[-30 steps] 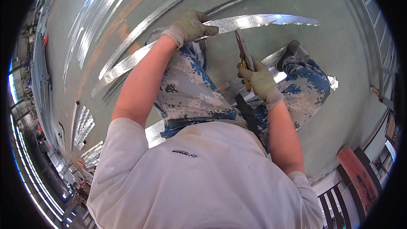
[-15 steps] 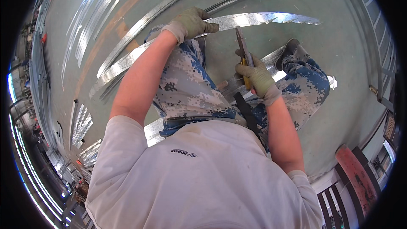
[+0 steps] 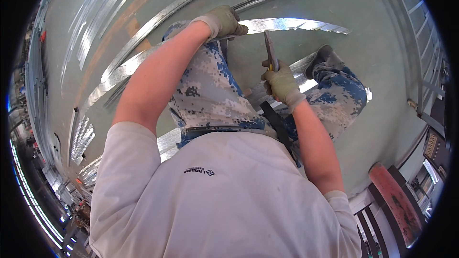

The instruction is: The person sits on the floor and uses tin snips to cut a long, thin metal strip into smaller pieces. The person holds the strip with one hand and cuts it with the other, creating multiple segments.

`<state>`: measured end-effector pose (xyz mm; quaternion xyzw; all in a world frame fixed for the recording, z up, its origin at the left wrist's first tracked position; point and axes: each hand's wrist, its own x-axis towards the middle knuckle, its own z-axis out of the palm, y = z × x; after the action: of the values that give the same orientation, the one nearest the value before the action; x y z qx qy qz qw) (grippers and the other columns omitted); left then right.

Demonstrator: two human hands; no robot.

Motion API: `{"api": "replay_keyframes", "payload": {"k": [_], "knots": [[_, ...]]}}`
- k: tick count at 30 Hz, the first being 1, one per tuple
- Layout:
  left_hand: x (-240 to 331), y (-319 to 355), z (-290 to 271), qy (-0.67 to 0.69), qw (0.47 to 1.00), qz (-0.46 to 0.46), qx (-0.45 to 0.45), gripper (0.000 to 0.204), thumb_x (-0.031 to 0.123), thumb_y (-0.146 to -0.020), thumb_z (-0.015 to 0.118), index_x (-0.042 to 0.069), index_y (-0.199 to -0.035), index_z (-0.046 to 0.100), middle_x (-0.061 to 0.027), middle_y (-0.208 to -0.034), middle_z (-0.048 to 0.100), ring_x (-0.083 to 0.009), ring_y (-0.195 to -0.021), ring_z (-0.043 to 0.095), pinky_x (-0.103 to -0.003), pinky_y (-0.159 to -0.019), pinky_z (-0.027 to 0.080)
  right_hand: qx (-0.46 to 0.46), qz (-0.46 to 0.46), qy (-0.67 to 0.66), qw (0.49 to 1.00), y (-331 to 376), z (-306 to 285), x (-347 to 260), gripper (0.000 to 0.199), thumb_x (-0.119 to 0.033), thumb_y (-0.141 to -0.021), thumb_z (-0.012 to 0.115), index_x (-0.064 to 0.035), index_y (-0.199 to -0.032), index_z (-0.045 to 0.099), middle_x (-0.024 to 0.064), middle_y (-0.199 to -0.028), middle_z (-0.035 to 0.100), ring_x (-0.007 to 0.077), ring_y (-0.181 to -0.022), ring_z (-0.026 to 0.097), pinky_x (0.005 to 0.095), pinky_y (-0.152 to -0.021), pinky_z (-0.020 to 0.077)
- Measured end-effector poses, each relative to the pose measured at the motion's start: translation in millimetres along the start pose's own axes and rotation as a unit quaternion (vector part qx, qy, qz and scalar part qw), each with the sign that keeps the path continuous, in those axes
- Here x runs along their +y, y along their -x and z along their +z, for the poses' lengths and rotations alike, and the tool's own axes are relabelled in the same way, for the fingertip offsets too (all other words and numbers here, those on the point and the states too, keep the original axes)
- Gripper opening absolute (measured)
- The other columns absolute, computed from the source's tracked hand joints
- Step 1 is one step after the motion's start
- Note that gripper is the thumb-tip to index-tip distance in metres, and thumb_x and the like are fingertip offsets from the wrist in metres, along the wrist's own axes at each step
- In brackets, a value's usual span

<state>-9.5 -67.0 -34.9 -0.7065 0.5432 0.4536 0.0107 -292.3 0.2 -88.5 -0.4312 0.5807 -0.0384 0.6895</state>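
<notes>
My gloved left hand (image 3: 223, 22) is closed on a long shiny sheet-metal strip (image 3: 287, 24). Toward its right end, the strip's near edge is cut into a row of slanted teeth. In my gloved right hand (image 3: 283, 84) is a pair of tin snips (image 3: 271, 51) with grey blades and a bit of yellow handle showing. Their blades point away from me, the tip close to the strip's near edge; I cannot tell whether they touch. The left fingertips are partly hidden behind the glove.
More metal strips (image 3: 167, 21) lie on the green floor (image 3: 368, 43) beyond and to the left. Another strip (image 3: 301, 67) passes under my right leg. A wheeled metal frame (image 3: 415, 28) stands at the right, with a red and black seat (image 3: 394, 200) nearer me.
My left hand has slid a little to the right along the strip. My right fingers have closed further round the snips' handles, and less yellow shows. The view has shifted slightly.
</notes>
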Motion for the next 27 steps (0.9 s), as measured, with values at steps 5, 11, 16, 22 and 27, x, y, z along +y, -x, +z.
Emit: {"api": "replay_keyframes", "payload": {"k": [5,11,16,22,27], "knots": [[0,-9,7,-0.059,0.998,-0.017,0.001,0.055,0.046,-0.094,0.085,-0.003,-0.120,0.084,-0.0135,-0.104,0.085,-0.0268,-0.087,0.079,-0.042,-0.085,0.062,0.157,-0.133,0.339,0.918,-19,16,17,0.043,-0.013,-0.099,0.063,0.0026,-0.139,0.062,0.0310,-0.108,0.078,0.0442,-0.103,0.080,0.0542,-0.088,0.0626],[-17,-36,12,-0.096,0.995,-0.008,-0.020,0.047,0.048,-0.095,0.082,0.002,-0.102,0.086,-0.0101,-0.095,0.085,-0.0259,-0.083,0.078,-0.044,-0.085,0.063,0.194,-0.066,0.490,0.847,-5,22,-3,0.049,-0.025,-0.106,0.061,0.0069,-0.142,0.055,0.0372,-0.136,0.070,0.0522,-0.124,0.073,0.0583,-0.106,0.0582],[-11,-39,13,-0.088,0.994,-0.004,-0.061,0.047,0.052,-0.103,0.073,0.007,-0.096,0.085,-0.0050,-0.090,0.083,-0.0190,-0.074,0.074,-0.042,-0.075,0.062,0.219,-0.093,0.579,0.779,-4,6,-19,0.055,-0.035,-0.117,0.047,0.0112,-0.148,0.053,0.0352,-0.142,0.068,0.0499,-0.128,0.072,0.0565,-0.105,0.0594],[5,-39,14,-0.095,0.993,0.025,-0.062,0.049,0.054,-0.104,0.070,0.007,-0.104,0.084,-0.0061,-0.098,0.084,-0.0188,-0.079,0.078,-0.041,-0.076,0.063,0.264,-0.022,0.582,0.769,1,8,-30,0.061,-0.042,-0.120,0.042,0.0080,-0.153,0.051,0.0319,-0.144,0.068,0.0465,-0.131,0.072,0.0576,-0.105,0.0595],[7,-27,9,-0.058,0.998,0.023,-0.029,0.042,0.048,-0.101,0.076,0.006,-0.099,0.082,-0.0071,-0.089,0.083,-0.0207,-0.071,0.078,-0.040,-0.069,0.064,0.263,-0.012,0.549,0.793,16,20,-34,0.054,-0.041,-0.121,0.041,0.0019,-0.152,0.052,0.0274,-0.149,0.067,0.0449,-0.134,0.071,0.0580,-0.107,0.0578]]}}
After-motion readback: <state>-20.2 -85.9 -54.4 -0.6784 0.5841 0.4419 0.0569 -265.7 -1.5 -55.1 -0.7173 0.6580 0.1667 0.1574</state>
